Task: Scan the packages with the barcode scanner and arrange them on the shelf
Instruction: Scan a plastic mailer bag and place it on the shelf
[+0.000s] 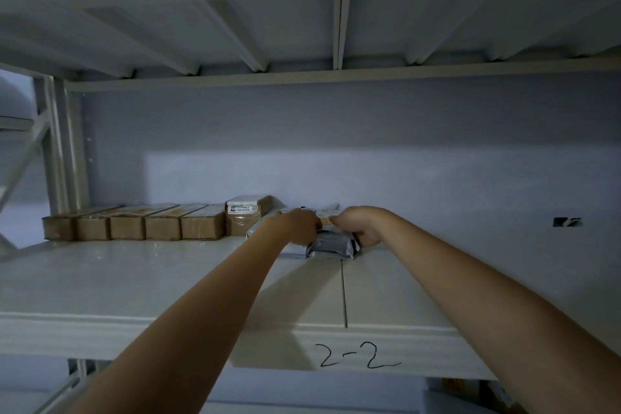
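Both my arms reach to the back of the shelf [168, 279], marked "2-2" on its front lip. My left hand [295, 225] lies curled over the top of a grey mailer [332, 245], fingers bent down on it toward 12 o'clock; my right hand [359, 225] is closed in a fist on the mailer's right end. The mailer lies flat at the back wall [437, 178], just right of centre, on or against a second pale bag [258, 228] that shows at its 9 o'clock (where one bag ends and the other begins I cannot tell).

At 9 o'clock from my hands stands a taller box [243, 215] with a white label, touching the pale bag; beyond it a row of five low cartons [134, 225] runs side by side to the left upright [64, 144].

The shelf is white metal with a seam running toward 6 o'clock from the mailer. Above, the ribbed underside of the next shelf [302, 27] carries a partly cut-off mark beginning with "2". The wall is plain, with a small dark opening [568, 221] at 3 o'clock. The light is dim, and labels are unreadable. No scanner shows.
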Motion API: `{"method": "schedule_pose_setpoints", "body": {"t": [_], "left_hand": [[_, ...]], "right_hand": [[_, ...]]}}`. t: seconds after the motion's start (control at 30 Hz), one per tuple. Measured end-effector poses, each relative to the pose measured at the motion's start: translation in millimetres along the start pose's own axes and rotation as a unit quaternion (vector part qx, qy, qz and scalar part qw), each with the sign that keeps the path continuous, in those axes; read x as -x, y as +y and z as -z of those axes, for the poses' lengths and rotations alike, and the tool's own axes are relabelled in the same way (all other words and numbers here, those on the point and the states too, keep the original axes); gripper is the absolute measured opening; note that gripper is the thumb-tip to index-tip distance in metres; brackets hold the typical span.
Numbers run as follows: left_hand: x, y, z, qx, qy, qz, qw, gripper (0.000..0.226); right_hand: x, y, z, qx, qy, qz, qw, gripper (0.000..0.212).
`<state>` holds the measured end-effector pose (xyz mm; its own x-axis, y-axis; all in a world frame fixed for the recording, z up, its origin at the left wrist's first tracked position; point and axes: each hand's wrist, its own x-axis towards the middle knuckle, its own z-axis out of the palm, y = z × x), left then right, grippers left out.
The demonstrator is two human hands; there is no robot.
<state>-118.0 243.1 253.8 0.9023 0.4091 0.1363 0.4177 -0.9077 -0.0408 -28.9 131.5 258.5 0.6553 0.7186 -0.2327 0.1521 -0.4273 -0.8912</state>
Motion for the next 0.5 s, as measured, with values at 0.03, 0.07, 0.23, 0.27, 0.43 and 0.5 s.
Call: {"method": "schedule_pose_setpoints", "body": {"t": [0.03, 0.07, 0.23, 0.27, 0.43, 0.5], "left_hand": [[-3.0, -3.4, -4.7, 0.012, 0.013, -0.003, 1.0, 0.036], [-5.2, -6.0, -9.3, 0.02, 0.028, -0.005, 0.999, 0.037], [-10.1, -10.5, -10.3, 0.018, 0.044, -0.016, 0.999, 0.037], [-9.6, -9.5, -9.7, 0.016, 0.046, -0.017, 0.999, 0.036], [0.3, -4.4, -9.8, 0.045, 0.061, -0.009, 0.997, 0.038], [9.3, -4.7, -5.0, 0.099, 0.092, -0.009, 0.991, 0.039]], "right_hand": [[-3.2, 0.3, 0.6, 0.006, 0.004, 0.003, 1.0, 0.031], [-4.9, 1.3, 1.1, 0.014, 0.009, 0.007, 1.0, 0.034], [-13.9, 6.4, 4.1, 0.001, 0.031, 0.024, 0.999, 0.038], [-14.0, 7.5, 4.0, -0.005, 0.032, 0.027, 0.999, 0.037], [-9.6, 11.6, 6.0, 0.008, 0.064, 0.052, 0.997, 0.046], [0.5, 9.7, 10.5, 0.088, 0.131, 0.073, 0.985, 0.051]]}}
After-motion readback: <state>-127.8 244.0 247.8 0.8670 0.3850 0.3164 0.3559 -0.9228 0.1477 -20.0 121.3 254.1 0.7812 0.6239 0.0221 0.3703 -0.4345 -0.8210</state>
